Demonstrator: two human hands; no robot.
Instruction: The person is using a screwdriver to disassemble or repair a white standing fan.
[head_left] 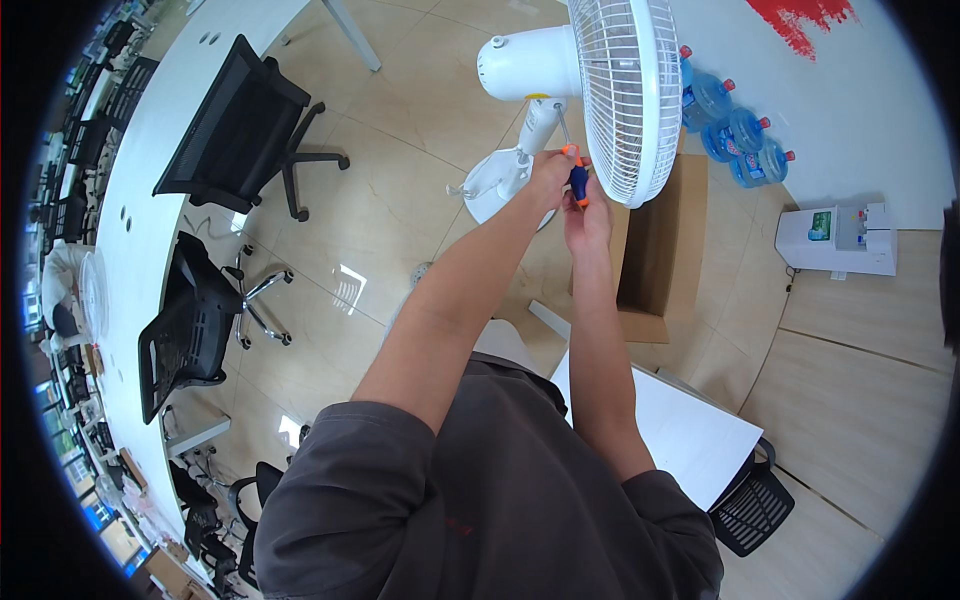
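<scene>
A white fan with a round wire guard (pixel 628 100) and motor housing (pixel 525 63) stands on a pole over a round base (pixel 485 205). An orange and dark blue screwdriver (pixel 578 185) points up, its shaft reaching the joint below the housing. My left hand (pixel 550 178) grips the screwdriver near the top of its handle. Just below and to the right, my right hand (pixel 587 220) has its fingers wrapped round the handle's lower part. The shaft's tip is too small to make out exactly.
An open cardboard box (pixel 682 260) sits behind my right arm. Several water jugs (pixel 745 130) line the right wall near a white appliance (pixel 835 240). Black chairs (pixel 235 130) and a long white desk (pixel 120 330) are at left. A small white table (pixel 680 440) is beside me.
</scene>
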